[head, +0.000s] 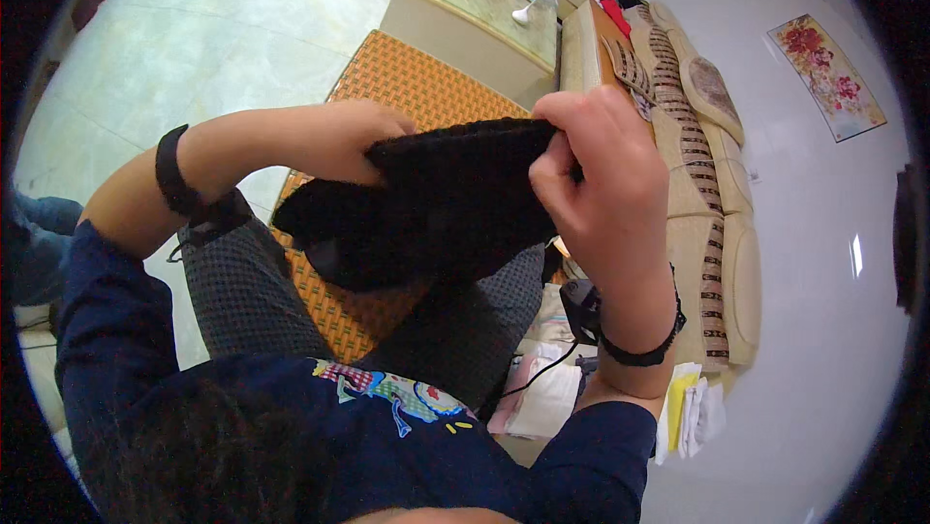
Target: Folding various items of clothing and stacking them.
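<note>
A black cloth item [443, 197], perhaps a folded garment, is stretched between my hands above my lap. My right hand [603, 168] pinches its upper right corner between thumb and curled fingers. At the upper left edge, my left hand [349, 135] grips the cloth, its fingertips partly hidden behind it. The lower left part of the fabric hangs down in a rounded lobe. Dark straps circle both of my wrists. Beneath the cloth lies an orange woven mat [421, 77], partly covered by it and by my legs in checked trousers [240, 291].
A low cabinet [465, 37] with tools and a white lamp stands ahead. Along the wall at right runs a sofa with beige covers [690, 175]. Folded cloths [545, 393] and a dark device with a cable [581, 306] are beside my right arm. Another person's leg [43, 248] shows at left.
</note>
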`<state>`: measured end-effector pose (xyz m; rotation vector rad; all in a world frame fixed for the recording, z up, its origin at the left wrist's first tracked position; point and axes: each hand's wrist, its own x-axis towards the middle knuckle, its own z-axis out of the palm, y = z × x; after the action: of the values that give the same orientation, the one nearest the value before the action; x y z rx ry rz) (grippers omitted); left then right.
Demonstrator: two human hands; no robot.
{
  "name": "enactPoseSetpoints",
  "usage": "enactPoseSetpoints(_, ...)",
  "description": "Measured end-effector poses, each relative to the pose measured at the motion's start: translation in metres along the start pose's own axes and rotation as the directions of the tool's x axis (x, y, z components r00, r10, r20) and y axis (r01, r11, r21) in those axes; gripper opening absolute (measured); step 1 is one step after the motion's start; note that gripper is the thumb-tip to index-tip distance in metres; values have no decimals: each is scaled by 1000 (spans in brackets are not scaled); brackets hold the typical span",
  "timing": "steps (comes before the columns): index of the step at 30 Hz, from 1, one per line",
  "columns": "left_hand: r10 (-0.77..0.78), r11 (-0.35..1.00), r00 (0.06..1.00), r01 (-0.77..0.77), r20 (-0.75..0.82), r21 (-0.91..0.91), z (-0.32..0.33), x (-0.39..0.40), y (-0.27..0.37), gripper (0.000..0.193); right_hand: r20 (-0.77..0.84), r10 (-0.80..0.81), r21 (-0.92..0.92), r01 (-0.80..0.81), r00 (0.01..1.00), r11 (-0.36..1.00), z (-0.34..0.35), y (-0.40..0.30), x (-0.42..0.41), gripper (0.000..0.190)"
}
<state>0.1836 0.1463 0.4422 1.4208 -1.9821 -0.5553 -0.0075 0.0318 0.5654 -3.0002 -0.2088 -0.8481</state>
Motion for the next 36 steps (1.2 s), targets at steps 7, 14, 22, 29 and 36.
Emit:
enactPoseSetpoints(7, 274, 632, 662, 423, -698, 650, -23, -15, 25, 23, -33, 155, 246, -142, 987, 959, -8, 3, -5, 27)
enactPoseSetpoints(14, 123, 664, 617, 531, -777, 527, -31, -21, 25, 16, 215, 63, 449, -157, 974, 880, 11, -10, -4, 22)
enactPoseSetpoints(22, 85, 913, 678, 241, -730, 330, -37, -26, 13, 15, 124, 353, 466, -369, 927, 804, 17, 16, -8, 18)
enactPoseSetpoints(29, 368, 930, 774, -320, -516, 183, -40, -32, 25, 22, 120, 265, 841, -240, 957, 484, 56, 64, -13, 23)
enactPoseSetpoints(36, 392, 850, 785, -508, -480, -137, -32, -24, 23, 25, 285, 189, 952, -300, 940, 55, 82, 57, -18, 28)
